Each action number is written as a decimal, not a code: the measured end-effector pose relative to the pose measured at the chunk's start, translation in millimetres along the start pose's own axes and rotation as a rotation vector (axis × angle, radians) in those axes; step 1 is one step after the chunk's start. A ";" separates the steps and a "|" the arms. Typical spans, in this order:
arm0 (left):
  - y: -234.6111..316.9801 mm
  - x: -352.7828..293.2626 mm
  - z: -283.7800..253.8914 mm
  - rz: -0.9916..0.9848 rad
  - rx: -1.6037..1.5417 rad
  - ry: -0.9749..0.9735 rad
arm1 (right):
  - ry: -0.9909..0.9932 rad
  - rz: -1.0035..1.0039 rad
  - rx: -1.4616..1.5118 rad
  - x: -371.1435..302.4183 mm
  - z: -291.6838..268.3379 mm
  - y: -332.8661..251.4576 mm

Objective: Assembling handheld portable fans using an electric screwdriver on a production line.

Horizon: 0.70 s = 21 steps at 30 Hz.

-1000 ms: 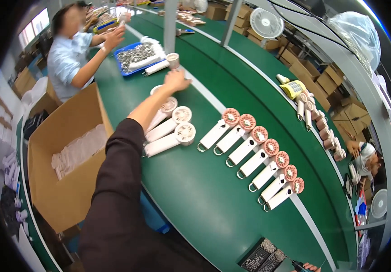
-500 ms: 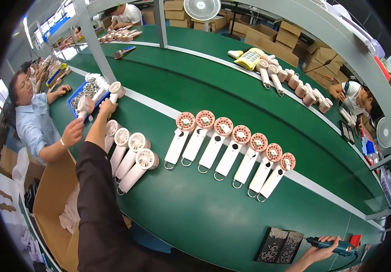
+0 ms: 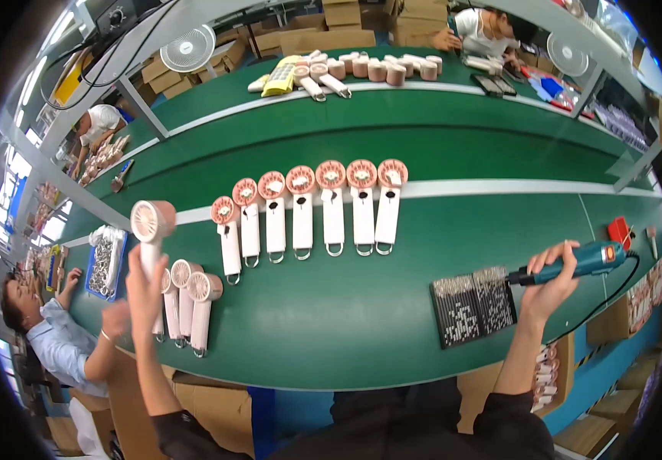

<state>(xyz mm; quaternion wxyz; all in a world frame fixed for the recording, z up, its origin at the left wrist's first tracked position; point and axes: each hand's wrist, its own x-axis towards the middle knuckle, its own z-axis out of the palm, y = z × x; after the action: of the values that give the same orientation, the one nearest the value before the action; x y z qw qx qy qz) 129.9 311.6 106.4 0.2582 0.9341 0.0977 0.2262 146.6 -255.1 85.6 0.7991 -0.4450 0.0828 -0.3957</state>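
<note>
My left hand [image 3: 145, 295] is closed around the white handle of a handheld fan [image 3: 153, 220], its round pink-and-white head raised above the bench. My right hand [image 3: 551, 280] grips a teal electric screwdriver [image 3: 595, 259], whose tip lies over the upper right part of a black screw tray [image 3: 475, 308] filled with small screws. Several more white fans [image 3: 202, 307] lie beside and below my left hand, their grilles facing up. Across the middle of the bench runs a row of fans [image 3: 333, 203] with opened pink heads and white handles, metal loops toward me.
A co-worker [image 3: 62, 341] in light blue sits at the left near a blue bin [image 3: 106, 264] of metal loops. A metal rail [image 3: 461, 188] crosses the green bench [image 3: 331, 322]. Beyond lie more fans [image 3: 377, 70]. A red holder [image 3: 620, 230] stands at the right, near the screwdriver's cord.
The view has swung to the right. My left hand has drawn the fan back from beside the blue bin toward me. The screwdriver's tip has come over the screw tray.
</note>
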 end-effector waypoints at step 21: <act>92.7 -176.9 96.4 -0.023 0.505 0.160 | -0.165 -0.052 -0.029 24.0 -46.1 -1.1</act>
<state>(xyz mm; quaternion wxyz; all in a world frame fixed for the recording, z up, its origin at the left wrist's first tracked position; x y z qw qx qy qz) 26.1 137.7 15.6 0.0111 0.9469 0.1818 0.2649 139.8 -302.2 64.5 0.7861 -0.4896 0.0109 -0.3771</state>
